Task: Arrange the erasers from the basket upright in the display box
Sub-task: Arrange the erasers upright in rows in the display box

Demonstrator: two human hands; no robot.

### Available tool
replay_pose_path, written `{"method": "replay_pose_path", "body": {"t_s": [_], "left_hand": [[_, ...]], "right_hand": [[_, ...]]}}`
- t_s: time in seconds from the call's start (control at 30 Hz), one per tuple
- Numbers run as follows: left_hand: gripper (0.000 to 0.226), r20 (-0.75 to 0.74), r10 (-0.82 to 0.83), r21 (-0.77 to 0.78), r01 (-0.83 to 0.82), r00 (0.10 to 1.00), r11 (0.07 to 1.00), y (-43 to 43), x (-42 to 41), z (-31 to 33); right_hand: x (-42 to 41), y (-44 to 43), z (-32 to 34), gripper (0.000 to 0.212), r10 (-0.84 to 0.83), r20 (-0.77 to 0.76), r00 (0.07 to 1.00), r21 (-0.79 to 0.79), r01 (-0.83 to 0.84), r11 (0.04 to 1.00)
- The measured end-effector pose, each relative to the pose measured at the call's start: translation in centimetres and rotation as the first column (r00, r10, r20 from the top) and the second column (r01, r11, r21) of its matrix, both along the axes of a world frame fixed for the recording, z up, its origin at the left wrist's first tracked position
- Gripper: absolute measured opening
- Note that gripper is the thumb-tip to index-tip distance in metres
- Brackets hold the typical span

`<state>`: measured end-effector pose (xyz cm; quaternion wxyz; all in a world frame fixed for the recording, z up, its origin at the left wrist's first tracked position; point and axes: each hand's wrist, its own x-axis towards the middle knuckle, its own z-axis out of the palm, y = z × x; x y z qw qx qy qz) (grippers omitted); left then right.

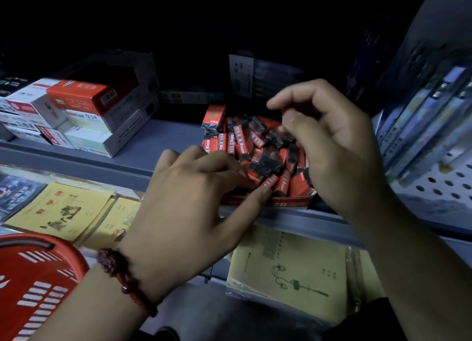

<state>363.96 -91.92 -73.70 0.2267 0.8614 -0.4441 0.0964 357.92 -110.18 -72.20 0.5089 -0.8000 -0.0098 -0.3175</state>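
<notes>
A red display box point(288, 202) sits at the front of a grey shelf, filled with several red-and-black wrapped erasers point(258, 149), some upright, others jumbled. My left hand point(194, 207), with a bead bracelet on the wrist, reaches into the box's front left; its fingers and thumb pinch an eraser point(268, 182) in the front row. Over the right side of the box hovers my right hand point(329, 141), fingers curled, fingertips down among the erasers; what it holds is hidden. The red basket point(35, 284) shows at the lower left, its inside out of sight.
Stacked red, white and grey boxes point(84, 115) stand on the same shelf point(143, 146) to the left. Yellow notebooks point(63, 210) lie on the lower shelf. A pegboard with hanging packs point(431, 126) rises at the right. The back of the shelf is dark.
</notes>
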Motion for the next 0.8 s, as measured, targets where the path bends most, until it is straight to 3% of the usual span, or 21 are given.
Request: {"method": "replay_pose_path", "body": {"t_s": [0.1, 0.27, 0.47, 0.63, 0.8], "left_hand": [[0.041, 0.006, -0.012, 0.01, 0.012, 1.0, 1.0, 0.5, 0.1, 0.1], [0.042, 0.007, -0.022, 0.059, 0.022, 1.0, 0.998, 0.8, 0.1, 0.0], [0.048, 0.076, -0.023, 0.177, 0.009, 0.997, 0.984, 0.7, -0.1, -0.4], [0.044, 0.048, -0.015, 0.123, 0.009, 0.999, 0.992, 0.5, 0.0, -0.6], [0.04, -0.021, -0.029, 0.055, 0.03, 0.999, 0.998, 0.5, 0.4, -0.8]], "right_hand": [[-1.2, -0.4, 0.3, 0.02, 0.046, -0.05, 0.998, -0.206, -0.055, 0.977], [-2.2, -0.7, 0.3, 0.03, 0.012, -0.263, 0.965, -0.532, -0.155, 0.833], [-2.1, -0.3, 1.0, 0.012, -0.029, -0.408, 0.913, -0.503, -0.198, 0.841], [-1.5, 0.6, 1.9, 0.011, -0.094, -0.482, 0.871, -0.502, -0.187, 0.845], [-1.0, 1.3, 1.4, 0.006, -0.18, -0.435, 0.882, -0.584, -0.125, 0.802]]}}
